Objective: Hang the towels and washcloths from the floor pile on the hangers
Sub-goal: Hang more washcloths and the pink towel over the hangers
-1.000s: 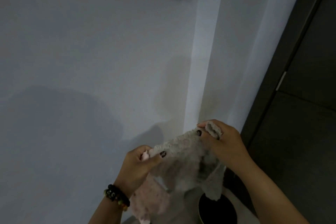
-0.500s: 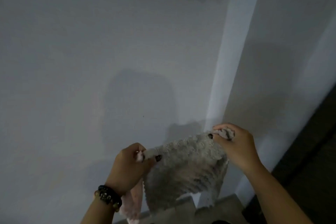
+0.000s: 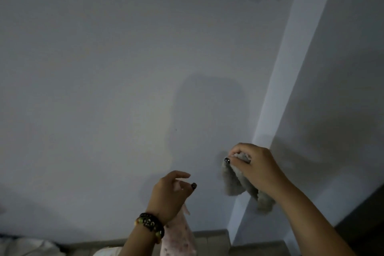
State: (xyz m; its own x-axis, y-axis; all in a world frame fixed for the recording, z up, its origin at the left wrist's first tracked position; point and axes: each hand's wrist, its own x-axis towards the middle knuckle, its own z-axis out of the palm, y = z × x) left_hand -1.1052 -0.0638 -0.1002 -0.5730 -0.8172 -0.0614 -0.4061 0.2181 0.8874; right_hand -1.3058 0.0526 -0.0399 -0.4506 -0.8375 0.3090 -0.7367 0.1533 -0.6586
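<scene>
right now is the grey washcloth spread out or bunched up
Bunched up. The grey washcloth hangs in limp folds from the right hand, which pinches its top corner alone; the left hand is off it.

The left hand [image 3: 169,195] has let go of the grey washcloth [image 3: 239,181], which now dangles bunched from the right hand [image 3: 254,167].

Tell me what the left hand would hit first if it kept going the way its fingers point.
The left hand points up and to the right, toward the grey washcloth that the right hand pinches. That cloth looks first in line, with the wall behind it, though depth is unclear here.
</scene>
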